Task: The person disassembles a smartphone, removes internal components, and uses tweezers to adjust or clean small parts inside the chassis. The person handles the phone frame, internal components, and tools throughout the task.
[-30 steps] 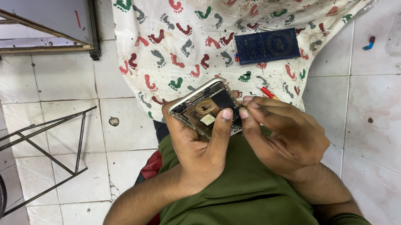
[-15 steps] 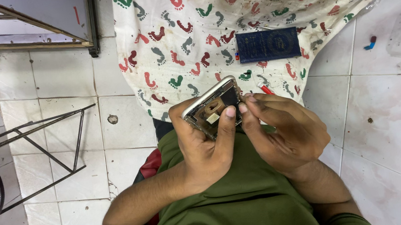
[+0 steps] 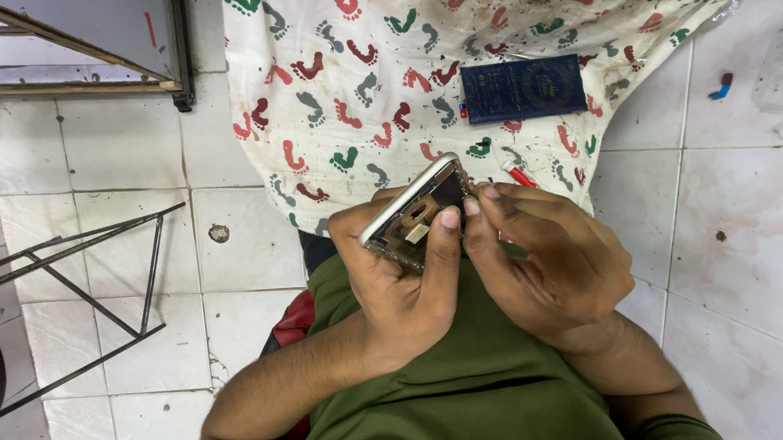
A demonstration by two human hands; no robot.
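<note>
left hand [image 3: 399, 283]: grip closed around the open phone [image 3: 418, 213], now tipped up more than before, held above the lap | right hand [image 3: 543, 257]: fingers pinched at its edge, moved in closer | dark flat battery [image 3: 522, 89] lies on footprint cloth [image 3: 346, 78]

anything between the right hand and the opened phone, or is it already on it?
Nothing visible stands between them. The left hand grips the opened phone from below, thumb across its exposed inside. The right hand is already at the phone's right edge, fingertips against it. The dark blue battery lies apart on the printed cloth.
</note>
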